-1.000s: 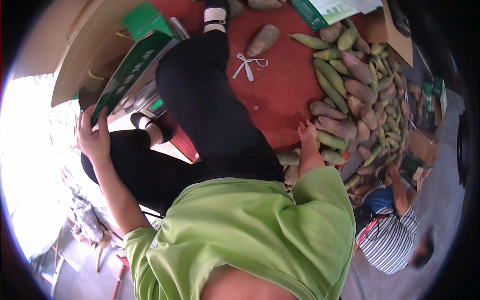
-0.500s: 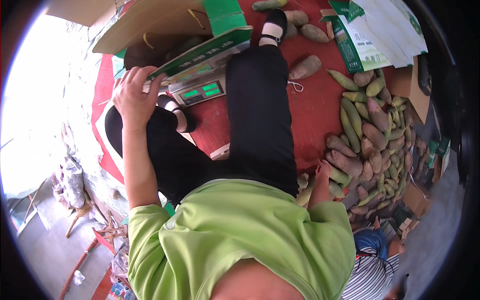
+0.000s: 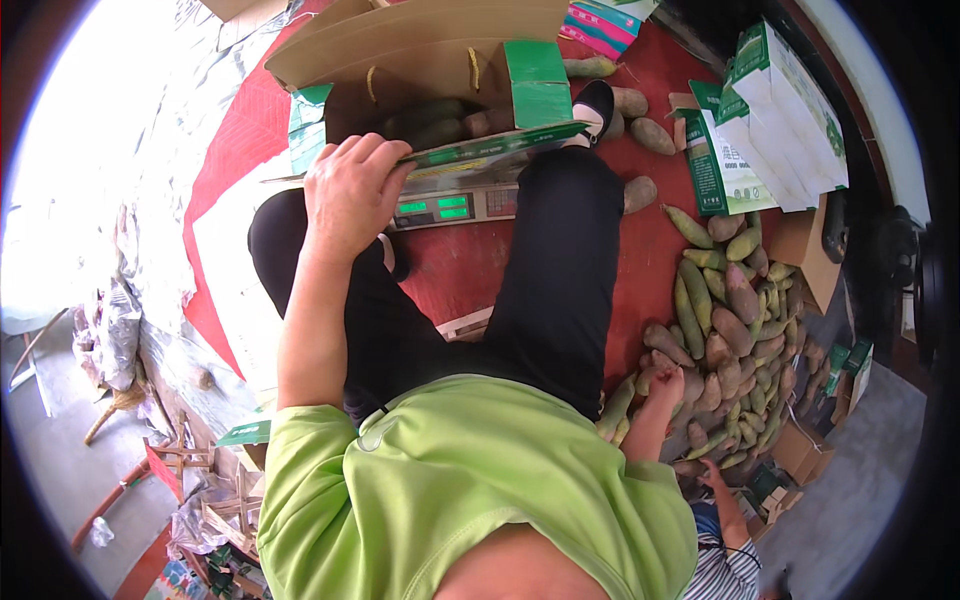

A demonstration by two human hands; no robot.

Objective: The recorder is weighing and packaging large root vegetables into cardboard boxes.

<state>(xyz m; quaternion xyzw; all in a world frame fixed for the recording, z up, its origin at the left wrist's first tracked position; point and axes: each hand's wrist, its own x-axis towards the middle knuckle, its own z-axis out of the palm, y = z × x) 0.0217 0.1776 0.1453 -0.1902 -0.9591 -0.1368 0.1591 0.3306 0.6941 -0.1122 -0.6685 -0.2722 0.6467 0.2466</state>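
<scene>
My left hand (image 3: pixel 352 190) is closed on the raised front flap (image 3: pixel 470 150) of an open cardboard box (image 3: pixel 420 62), green on its outside. Inside the box lie several dark green and brownish root vegetables (image 3: pixel 432 124), partly in shadow. Beneath the flap, a digital scale (image 3: pixel 450 207) with lit green displays shows between my knees. Off to the right, my right hand (image 3: pixel 662 385) has its fingers curled at the near left edge of a large pile of long green radishes (image 3: pixel 692 298) and reddish-brown, sweet-potato-like tubers (image 3: pixel 732 328). What lies within those fingers is hidden.
Loose tubers (image 3: pixel 652 137) lie on the red floor covering (image 3: pixel 640 260) beyond my right knee. Flattened green-and-white cartons (image 3: pixel 765 130) stand at the far right. Another person's arm (image 3: pixel 728 500) reaches toward the pile's near end. Wooden pieces and plastic lie at lower left.
The view has shifted, so the box interior and its vegetables show more. My left hand still grips the flap. My right hand's fingers have curled in, and the other person's arm now extends toward the pile.
</scene>
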